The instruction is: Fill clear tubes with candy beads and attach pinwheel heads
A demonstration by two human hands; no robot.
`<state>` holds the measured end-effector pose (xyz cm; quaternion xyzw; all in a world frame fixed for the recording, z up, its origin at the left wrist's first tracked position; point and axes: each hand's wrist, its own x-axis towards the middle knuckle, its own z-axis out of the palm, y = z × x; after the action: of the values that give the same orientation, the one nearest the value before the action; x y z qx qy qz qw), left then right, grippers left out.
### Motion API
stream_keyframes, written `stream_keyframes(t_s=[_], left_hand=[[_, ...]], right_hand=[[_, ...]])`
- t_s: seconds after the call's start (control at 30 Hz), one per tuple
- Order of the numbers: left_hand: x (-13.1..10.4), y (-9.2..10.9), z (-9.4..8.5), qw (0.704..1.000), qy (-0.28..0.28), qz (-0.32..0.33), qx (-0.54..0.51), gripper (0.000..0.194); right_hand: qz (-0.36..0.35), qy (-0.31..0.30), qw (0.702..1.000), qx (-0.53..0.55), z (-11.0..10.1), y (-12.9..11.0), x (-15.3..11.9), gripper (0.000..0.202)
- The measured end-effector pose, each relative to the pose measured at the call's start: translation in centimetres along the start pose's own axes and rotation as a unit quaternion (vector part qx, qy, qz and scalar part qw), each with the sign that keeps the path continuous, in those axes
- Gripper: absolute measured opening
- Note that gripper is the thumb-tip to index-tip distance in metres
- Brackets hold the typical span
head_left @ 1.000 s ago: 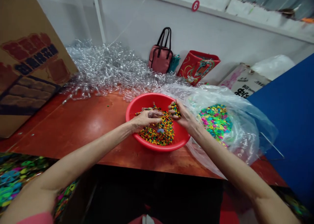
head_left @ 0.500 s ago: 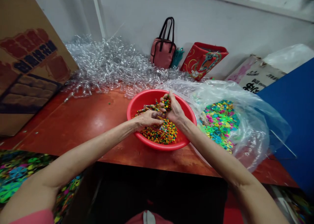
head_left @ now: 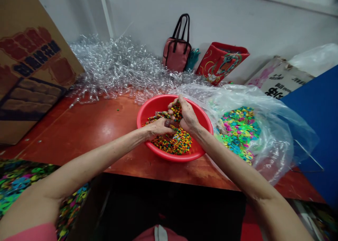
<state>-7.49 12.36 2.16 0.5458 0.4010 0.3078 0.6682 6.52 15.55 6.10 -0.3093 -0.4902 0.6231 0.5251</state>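
A red bowl (head_left: 174,158) on the red-brown table holds many small multicoloured beads (head_left: 176,144). Over its right part my right hand (head_left: 187,116) is cupped, with a heap of beads in the palm and fingers curled round them. My left hand (head_left: 160,127) is over the bowl's middle, just left of and below the right one. Its fingers are bent round something clear, perhaps a small tube, too small to make out. Several clear tubes with beads inside (head_left: 161,116) lie in the bowl beyond my left hand.
Behind the bowl is a pile of clear plastic tubes (head_left: 118,68). A plastic bag of coloured pieces (head_left: 241,128) lies to the right. A carton (head_left: 34,68) stands left; a pink bag (head_left: 176,54) and red bag (head_left: 221,62) stand against the wall.
The view has shifted slightly. My right hand, with the beads in it, has moved slightly left and down toward my left hand, which has stayed nearly in place.
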Motion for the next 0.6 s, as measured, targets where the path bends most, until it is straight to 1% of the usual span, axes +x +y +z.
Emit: stream_keyframes(t_s=[0.13, 0.3, 0.43, 0.6], left_hand=[[-0.10, 0.22, 0.11, 1.000, 0.018, -0.004, 0.002, 0.026], [-0.13, 0.23, 0.13, 1.000, 0.015, 0.004, -0.010, 0.028], [0.04, 0.02, 0.17, 1.000, 0.022, 0.002, -0.015, 0.027], [0.20, -0.10, 0.15, 0.999, 0.022, 0.001, -0.026, 0.029]], right_hand=[[-0.022, -0.019, 0.999, -0.016, 0.23, 0.01, -0.36, 0.061], [-0.033, -0.024, 0.998, -0.054, 0.53, 0.02, -0.80, 0.060], [-0.065, -0.028, 0.995, -0.077, 0.62, 0.12, -0.99, 0.060], [-0.081, -0.034, 0.992, -0.085, 0.62, 0.33, -1.04, 0.059]])
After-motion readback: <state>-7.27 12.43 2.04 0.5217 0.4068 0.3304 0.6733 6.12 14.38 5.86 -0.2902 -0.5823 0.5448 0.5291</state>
